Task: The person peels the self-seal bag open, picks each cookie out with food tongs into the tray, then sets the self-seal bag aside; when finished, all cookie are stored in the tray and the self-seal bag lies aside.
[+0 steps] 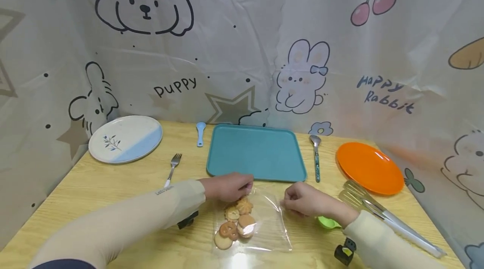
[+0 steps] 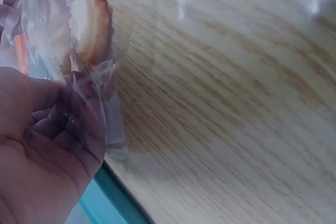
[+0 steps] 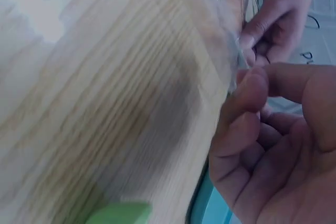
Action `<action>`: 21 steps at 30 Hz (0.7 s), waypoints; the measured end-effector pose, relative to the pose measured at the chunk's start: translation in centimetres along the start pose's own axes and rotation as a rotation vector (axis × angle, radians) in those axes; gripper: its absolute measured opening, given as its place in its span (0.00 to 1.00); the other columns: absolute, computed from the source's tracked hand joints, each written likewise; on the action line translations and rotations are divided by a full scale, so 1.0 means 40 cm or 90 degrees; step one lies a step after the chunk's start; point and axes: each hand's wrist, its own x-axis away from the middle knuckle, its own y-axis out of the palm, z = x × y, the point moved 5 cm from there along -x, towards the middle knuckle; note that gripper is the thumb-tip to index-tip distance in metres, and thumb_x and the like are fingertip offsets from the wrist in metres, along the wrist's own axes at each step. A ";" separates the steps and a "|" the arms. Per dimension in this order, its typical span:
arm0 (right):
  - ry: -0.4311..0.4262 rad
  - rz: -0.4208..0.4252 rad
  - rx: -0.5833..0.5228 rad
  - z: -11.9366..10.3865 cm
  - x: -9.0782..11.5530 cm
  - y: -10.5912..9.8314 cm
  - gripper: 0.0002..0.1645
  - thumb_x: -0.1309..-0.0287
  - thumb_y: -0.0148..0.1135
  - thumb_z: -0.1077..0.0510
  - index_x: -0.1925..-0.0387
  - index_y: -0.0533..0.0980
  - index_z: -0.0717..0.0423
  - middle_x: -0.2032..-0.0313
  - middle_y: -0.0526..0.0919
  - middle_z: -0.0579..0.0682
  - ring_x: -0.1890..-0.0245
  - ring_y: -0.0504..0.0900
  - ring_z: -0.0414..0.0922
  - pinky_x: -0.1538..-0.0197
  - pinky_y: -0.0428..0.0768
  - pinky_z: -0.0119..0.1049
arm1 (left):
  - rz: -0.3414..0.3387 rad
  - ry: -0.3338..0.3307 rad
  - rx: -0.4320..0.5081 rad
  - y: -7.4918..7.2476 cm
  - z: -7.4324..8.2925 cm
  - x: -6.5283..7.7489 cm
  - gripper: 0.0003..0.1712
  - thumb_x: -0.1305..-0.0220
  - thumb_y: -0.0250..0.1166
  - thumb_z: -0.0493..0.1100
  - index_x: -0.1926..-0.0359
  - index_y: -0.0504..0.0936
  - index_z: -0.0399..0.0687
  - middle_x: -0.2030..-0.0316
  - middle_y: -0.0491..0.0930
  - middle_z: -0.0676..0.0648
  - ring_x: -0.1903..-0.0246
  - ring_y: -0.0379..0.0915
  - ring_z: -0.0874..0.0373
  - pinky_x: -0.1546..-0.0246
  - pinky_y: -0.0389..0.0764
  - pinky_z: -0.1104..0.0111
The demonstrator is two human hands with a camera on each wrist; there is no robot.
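A clear plastic bag [image 1: 270, 222] holds several cookies toward its left side, among them a flower-shaped cookie [image 1: 244, 205], a pretzel-shaped cookie [image 1: 228, 230] and a round pale cookie [image 1: 223, 241]. My left hand [image 1: 230, 187] grips the bag's upper left edge, its fingers curled into the film, just above the cookies. At the bag's upper right edge, the thumb and index finger of my right hand [image 1: 308, 201] pinch the film. In the left wrist view a ridged cookie [image 2: 95, 30] shows through the plastic beside my fingers.
Behind the bag lies a teal tray [image 1: 257, 151], with a blue spoon [image 1: 200, 134] and a fork [image 1: 174, 166] left of it. A metal spoon [image 1: 316, 159], orange plate [image 1: 370, 168] and tongs [image 1: 397, 220] lie right. A white-blue plate [image 1: 126, 138] stands far left; a green utensil [image 1: 328, 222] peeks from under my right wrist.
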 end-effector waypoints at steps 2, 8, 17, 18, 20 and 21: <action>0.001 -0.010 -0.010 0.004 0.011 -0.011 0.22 0.33 0.57 0.55 0.81 0.70 0.64 0.88 0.69 0.45 0.89 0.62 0.37 0.82 0.64 0.28 | 0.006 0.002 -0.004 -0.003 -0.002 -0.005 0.08 0.26 0.51 0.40 0.66 0.70 0.49 0.74 0.67 0.56 0.72 0.65 0.65 0.68 0.69 0.74; 0.025 -0.004 -0.062 0.013 0.026 -0.027 0.28 0.31 0.54 0.46 0.79 0.70 0.65 0.88 0.67 0.46 0.89 0.60 0.38 0.82 0.65 0.32 | 0.007 -0.001 -0.004 -0.014 0.001 -0.010 0.08 0.27 0.51 0.40 0.67 0.70 0.50 0.74 0.68 0.56 0.70 0.66 0.64 0.67 0.70 0.73; 0.040 0.020 -0.064 0.018 0.027 0.027 0.24 0.35 0.59 0.48 0.79 0.72 0.64 0.91 0.67 0.43 0.91 0.61 0.36 0.84 0.63 0.29 | 0.008 0.000 -0.010 -0.012 0.008 -0.001 0.08 0.27 0.50 0.38 0.67 0.71 0.48 0.74 0.67 0.56 0.70 0.66 0.63 0.66 0.69 0.73; 0.031 0.013 -0.072 0.018 0.029 0.032 0.23 0.35 0.59 0.51 0.78 0.72 0.65 0.90 0.68 0.43 0.90 0.62 0.36 0.83 0.63 0.28 | 0.006 0.002 -0.011 -0.010 0.008 -0.001 0.08 0.27 0.50 0.38 0.67 0.71 0.47 0.74 0.67 0.56 0.70 0.65 0.64 0.66 0.69 0.73; 0.013 -0.002 -0.087 0.020 0.034 0.036 0.20 0.34 0.58 0.55 0.76 0.72 0.69 0.88 0.69 0.44 0.90 0.63 0.36 0.83 0.65 0.28 | 0.007 0.010 -0.013 -0.008 0.010 -0.001 0.08 0.27 0.51 0.37 0.67 0.71 0.47 0.74 0.67 0.56 0.71 0.65 0.64 0.66 0.69 0.73; 0.008 -0.009 -0.089 0.021 0.037 0.036 0.20 0.34 0.57 0.56 0.76 0.72 0.69 0.88 0.69 0.44 0.90 0.63 0.36 0.82 0.65 0.28 | 0.005 0.012 -0.015 -0.007 0.010 -0.001 0.08 0.27 0.51 0.37 0.67 0.71 0.46 0.74 0.67 0.56 0.71 0.65 0.64 0.66 0.69 0.73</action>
